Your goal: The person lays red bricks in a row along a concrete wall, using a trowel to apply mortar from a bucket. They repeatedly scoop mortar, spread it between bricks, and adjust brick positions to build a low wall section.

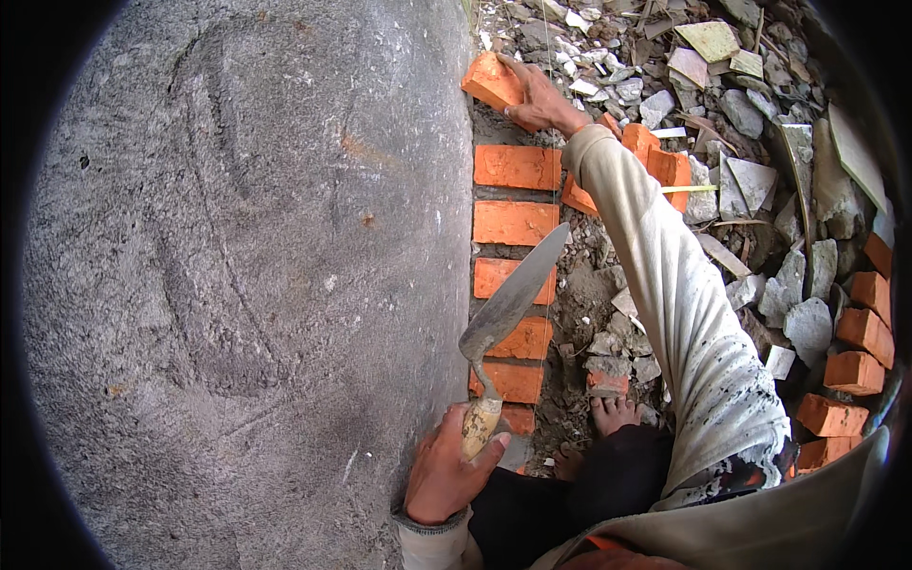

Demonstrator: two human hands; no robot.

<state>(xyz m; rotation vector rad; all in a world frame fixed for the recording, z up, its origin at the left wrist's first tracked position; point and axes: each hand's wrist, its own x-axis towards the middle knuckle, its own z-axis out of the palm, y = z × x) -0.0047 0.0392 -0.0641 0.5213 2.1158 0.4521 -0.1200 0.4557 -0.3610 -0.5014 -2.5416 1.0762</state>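
Note:
My left hand (446, 472) is closed round the wooden handle of a trowel (513, 296), whose grey blade points up and to the right over the brick row. At the far end of that row my right hand (543, 98) grips an orange brick (491, 80), tilted and close against the grey wall. Below it, several orange bricks (518, 167) lie crosswise in a line along the wall's foot, with grey mortar in the gaps. A thin string (548, 323) runs along their right-hand edge.
The rough grey wall (247, 237) fills the left side. Loose bricks (669, 171) lie under my right forearm, and more bricks (854, 373) are stacked at the right rim. Broken tile and concrete rubble (746, 112) covers the ground at right. My bare foot (615, 415) stands beside the row.

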